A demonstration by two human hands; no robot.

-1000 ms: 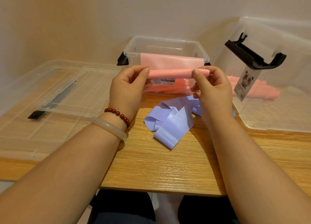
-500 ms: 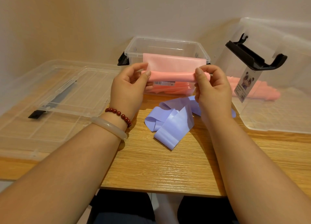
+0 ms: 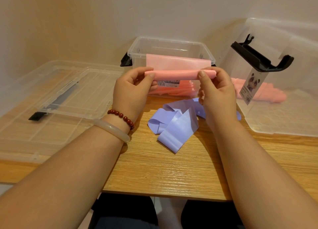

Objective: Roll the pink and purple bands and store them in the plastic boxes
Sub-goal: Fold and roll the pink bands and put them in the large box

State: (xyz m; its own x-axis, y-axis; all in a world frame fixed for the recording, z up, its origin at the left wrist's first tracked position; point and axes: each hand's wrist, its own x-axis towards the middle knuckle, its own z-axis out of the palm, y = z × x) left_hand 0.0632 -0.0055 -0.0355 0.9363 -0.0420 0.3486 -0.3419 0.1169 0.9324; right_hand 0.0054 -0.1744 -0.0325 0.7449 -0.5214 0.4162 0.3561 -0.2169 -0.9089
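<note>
A person's left hand (image 3: 132, 91) and right hand (image 3: 216, 94) pinch, fingers against thumbs, the ends of a half-rolled pink elastic band (image 3: 179, 74) held above the wooden desk (image 3: 163, 173), before a clear plastic box (image 3: 172, 43); even, taut turns should prevent a lopsided roll.

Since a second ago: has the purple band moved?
No. The purple band lies in the same spot in front of the clear box, folds unchanged.

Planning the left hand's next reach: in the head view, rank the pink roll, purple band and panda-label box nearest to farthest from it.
1. Pink roll: pinched by the left hand.
2. Purple band: on the table, just right of that hand.
3. Panda-label box: far right.
</note>
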